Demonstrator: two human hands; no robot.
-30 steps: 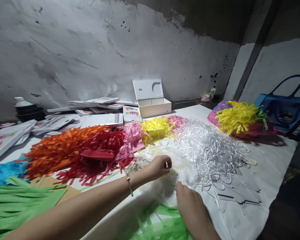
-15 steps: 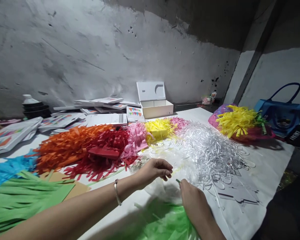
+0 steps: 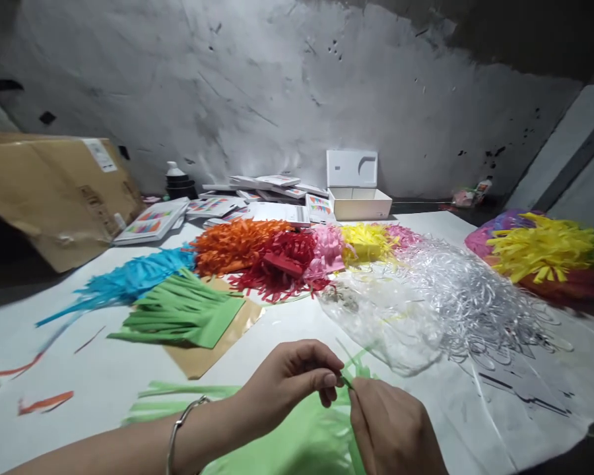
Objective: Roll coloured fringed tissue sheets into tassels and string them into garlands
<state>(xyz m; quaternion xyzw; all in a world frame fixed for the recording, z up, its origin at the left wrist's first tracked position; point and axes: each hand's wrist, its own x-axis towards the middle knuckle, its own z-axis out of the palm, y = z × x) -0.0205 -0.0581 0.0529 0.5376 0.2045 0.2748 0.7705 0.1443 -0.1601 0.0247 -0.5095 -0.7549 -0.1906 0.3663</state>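
Observation:
My left hand (image 3: pixel 301 376), with a silver bangle (image 3: pixel 175 432) at the wrist, pinches the dark tip of a twisted green tissue paper strip (image 3: pixel 346 379). My right hand (image 3: pixel 391 422) meets it fingertip to fingertip, closed on the same strip. Under both hands lies light green fringed tissue paper (image 3: pixel 277 448), its cut strands showing beyond my fingers and left of my forearm. Another green fringed tissue bundle (image 3: pixel 183 310) rests on a brown sheet (image 3: pixel 193 361) to the left. A clear plastic bag (image 3: pixel 400 330) lies just beyond my hands.
Blue (image 3: pixel 133 274), orange (image 3: pixel 242 241), red (image 3: pixel 287 260), pink (image 3: pixel 327 247) and yellow (image 3: pixel 369 243) fringed paper lines the table. White string (image 3: pixel 475 297) is heaped right. Behind are flat printed boxes (image 3: pixel 272 191), an open white box (image 3: pixel 360 204) and a carton (image 3: pixel 54 191).
The view has swung left, bringing the carton into sight. My left hand has come down to my right hand and closed on the green strip. The green fringed paper beneath shows more fully.

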